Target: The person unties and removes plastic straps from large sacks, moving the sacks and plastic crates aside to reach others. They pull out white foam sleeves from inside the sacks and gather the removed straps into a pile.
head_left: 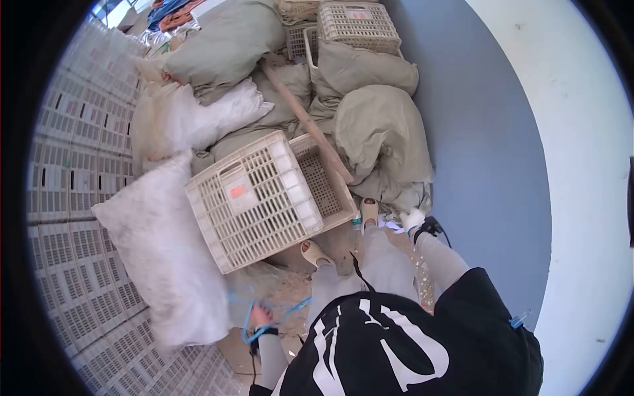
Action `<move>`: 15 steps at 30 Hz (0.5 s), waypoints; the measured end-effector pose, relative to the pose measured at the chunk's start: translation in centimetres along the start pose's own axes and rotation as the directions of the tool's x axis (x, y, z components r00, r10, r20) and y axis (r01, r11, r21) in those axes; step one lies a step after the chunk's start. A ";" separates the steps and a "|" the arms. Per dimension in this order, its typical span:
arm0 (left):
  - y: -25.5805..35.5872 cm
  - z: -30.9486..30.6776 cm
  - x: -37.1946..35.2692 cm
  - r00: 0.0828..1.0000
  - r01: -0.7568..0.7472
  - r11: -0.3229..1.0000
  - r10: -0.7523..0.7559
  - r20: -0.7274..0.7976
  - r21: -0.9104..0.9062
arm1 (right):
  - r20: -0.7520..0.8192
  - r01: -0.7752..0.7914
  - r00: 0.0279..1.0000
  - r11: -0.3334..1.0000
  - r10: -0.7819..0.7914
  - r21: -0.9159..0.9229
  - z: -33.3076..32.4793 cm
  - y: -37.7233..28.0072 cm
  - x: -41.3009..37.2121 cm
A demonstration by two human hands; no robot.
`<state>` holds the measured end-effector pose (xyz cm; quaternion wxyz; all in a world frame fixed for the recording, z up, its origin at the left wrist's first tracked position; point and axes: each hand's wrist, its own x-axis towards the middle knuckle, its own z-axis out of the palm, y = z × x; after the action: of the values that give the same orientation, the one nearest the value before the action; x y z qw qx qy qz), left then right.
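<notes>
My left hand (262, 315), blurred, is low beside the white sack (162, 257). It looks closed on a blue strap (246, 325), which loops about the wrist and trails to both sides. My right hand (413, 218), pale and seemingly gloved, is at the lower corner of a grey-green cloth sack (383, 132) along the blue wall. Its fingers look closed on the cloth, though partly hidden. Between my hands and further ahead, a white plastic crate (254, 195) lies tilted against an open crate (340, 191).
A wooden plank (307, 122) slants across the open crate. More sacks (224, 46) and crates (360, 26) are piled behind. Stacked crates (76, 218) line the left side; a blue-and-white wall (482, 145) runs along the right. A small bottle (356, 220) and paper scraps lie near my feet.
</notes>
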<state>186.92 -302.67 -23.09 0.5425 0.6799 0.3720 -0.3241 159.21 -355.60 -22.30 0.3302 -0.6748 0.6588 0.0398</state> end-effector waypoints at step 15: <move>-2.4 24.2 -18.2 0.964 -0.245 0.803 0.141 0.225 0.544 | -0.013 0.155 0.988 0.984 -0.157 -0.082 15.1 -10.0 33.0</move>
<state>174.57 -328.88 -13.77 0.3763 0.8137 0.1388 -0.4207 178.33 -377.42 -46.24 0.2983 -0.7375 0.6049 0.0338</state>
